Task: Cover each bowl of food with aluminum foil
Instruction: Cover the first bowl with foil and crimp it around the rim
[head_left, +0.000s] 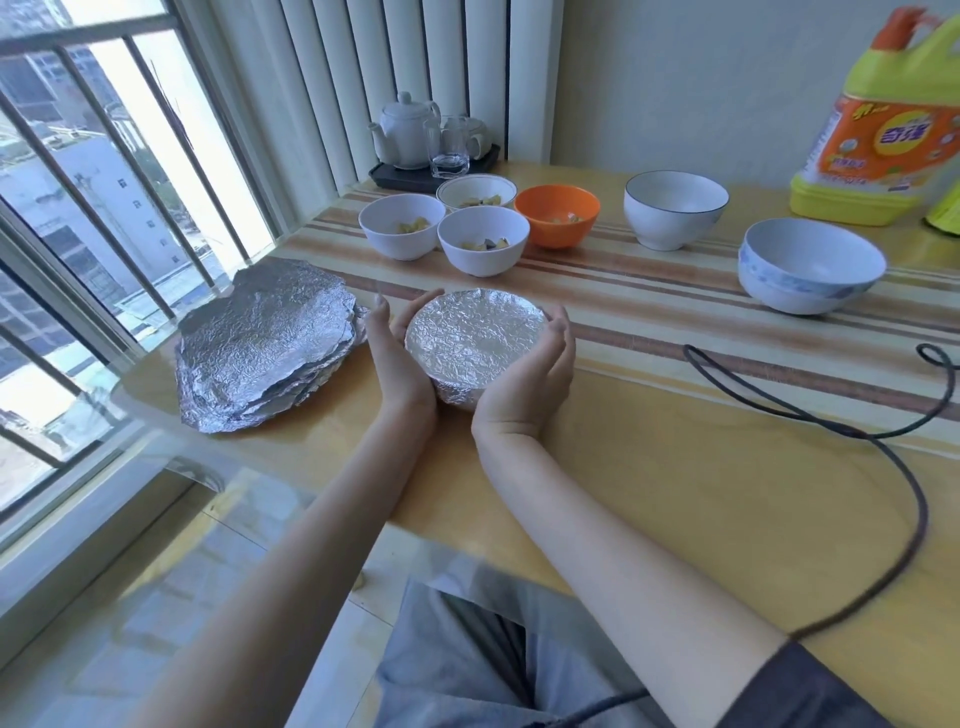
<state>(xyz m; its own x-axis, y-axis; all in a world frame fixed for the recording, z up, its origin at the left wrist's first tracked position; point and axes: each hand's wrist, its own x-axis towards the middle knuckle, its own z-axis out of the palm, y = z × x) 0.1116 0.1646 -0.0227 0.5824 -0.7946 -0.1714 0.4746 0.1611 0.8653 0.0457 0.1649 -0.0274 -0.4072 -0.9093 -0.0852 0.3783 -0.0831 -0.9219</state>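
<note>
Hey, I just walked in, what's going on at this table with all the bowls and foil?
A person is covering bowls of food with foil. Both hands, left hand and right hand, cup a foil-covered bowl on the table, pressing the foil around its sides. A stack of foil sheets lies to its left. Behind it, three white bowls and an orange bowl with food are uncovered. Two more white bowls sit to the right; their contents can't be seen.

Head view, steeply down, near table (675, 467)

Your foil-wrapped bowl (475, 343) hides its contents, the detergent jug (883, 119) is cut off at the right edge, and the far bowl's (675, 208) inside stays unseen.
</note>
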